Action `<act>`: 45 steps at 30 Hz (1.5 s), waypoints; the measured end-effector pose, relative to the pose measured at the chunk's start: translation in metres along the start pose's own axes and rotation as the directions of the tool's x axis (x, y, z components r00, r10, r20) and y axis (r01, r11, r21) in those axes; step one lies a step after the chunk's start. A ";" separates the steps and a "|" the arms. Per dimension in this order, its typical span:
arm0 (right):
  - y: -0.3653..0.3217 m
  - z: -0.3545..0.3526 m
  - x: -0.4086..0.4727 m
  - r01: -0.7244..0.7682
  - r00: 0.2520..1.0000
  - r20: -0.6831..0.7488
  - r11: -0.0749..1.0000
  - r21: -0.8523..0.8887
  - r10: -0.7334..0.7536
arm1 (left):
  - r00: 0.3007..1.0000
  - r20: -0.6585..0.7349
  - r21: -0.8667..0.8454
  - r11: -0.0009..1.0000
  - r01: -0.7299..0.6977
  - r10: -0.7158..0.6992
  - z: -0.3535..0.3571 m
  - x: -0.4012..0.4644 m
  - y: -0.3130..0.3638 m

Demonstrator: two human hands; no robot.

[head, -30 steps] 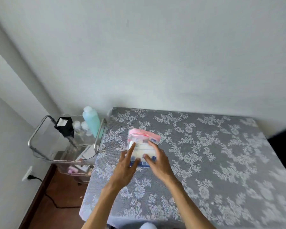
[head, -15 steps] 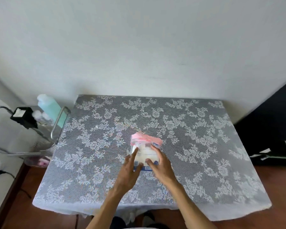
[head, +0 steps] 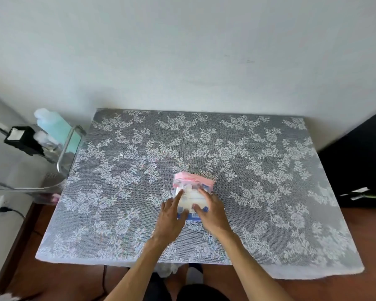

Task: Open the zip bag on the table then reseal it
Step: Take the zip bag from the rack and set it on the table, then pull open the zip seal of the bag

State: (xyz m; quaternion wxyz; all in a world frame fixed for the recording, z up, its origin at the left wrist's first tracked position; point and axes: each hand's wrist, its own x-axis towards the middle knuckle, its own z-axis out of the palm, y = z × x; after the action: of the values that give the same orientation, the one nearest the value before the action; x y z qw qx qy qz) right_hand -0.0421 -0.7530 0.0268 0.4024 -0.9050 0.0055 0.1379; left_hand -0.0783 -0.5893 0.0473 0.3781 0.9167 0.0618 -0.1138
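Note:
A clear zip bag [head: 193,193] with a pink zip strip along its far edge and a blue band at its near edge rests near the middle of the lace-covered table [head: 269,170]. White contents show through the plastic. My left hand [head: 172,216] grips the bag's left side, index finger stretched forward along it. On the right side, my right hand [head: 211,210] holds the bag with its thumb on top. The pink strip looks closed, though blur hides detail.
A metal-framed cart [head: 68,148] stands off the table's left edge, holding a teal bottle [head: 52,124] and a black box [head: 23,139]. A dark cabinet [head: 360,161] sits to the right. A wall outlet with a plugged cord [head: 0,206] is low on the left.
Both hands have carried the bag from the table's left part to its middle. The view has swung right, then tilted slightly. The grip looks the same.

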 end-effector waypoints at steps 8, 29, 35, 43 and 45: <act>-0.002 -0.009 -0.002 -0.007 0.998 0.056 1.000 -0.001 0.007 | 0.999 0.048 -0.129 0.992 0.015 -0.009 -0.005 -0.004 0.001; -0.018 -0.059 0.042 -0.349 0.937 0.036 0.918 0.189 0.348 | 0.987 0.047 -0.502 0.851 0.154 -0.151 -0.051 0.052 0.014; -0.021 -0.062 0.055 -0.288 0.953 0.137 0.948 0.140 0.269 | 0.982 0.075 -0.519 0.834 0.189 -0.176 -0.045 0.066 0.015; -0.050 -0.082 0.034 -0.118 0.991 -0.015 0.936 0.330 0.130 | 0.991 0.005 -0.654 0.749 0.104 -0.133 -0.064 0.067 0.015; -0.056 -0.087 0.027 -0.104 0.990 -0.052 0.919 0.380 0.133 | 0.990 0.014 -0.675 0.729 0.113 -0.140 -0.070 0.067 0.016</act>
State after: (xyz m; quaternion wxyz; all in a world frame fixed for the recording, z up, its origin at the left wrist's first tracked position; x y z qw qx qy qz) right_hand 0.0115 -0.7761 0.1160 0.5588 -0.8136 0.1021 0.1237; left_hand 0.0013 -0.5493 0.0894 0.6742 0.7133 0.1681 -0.0919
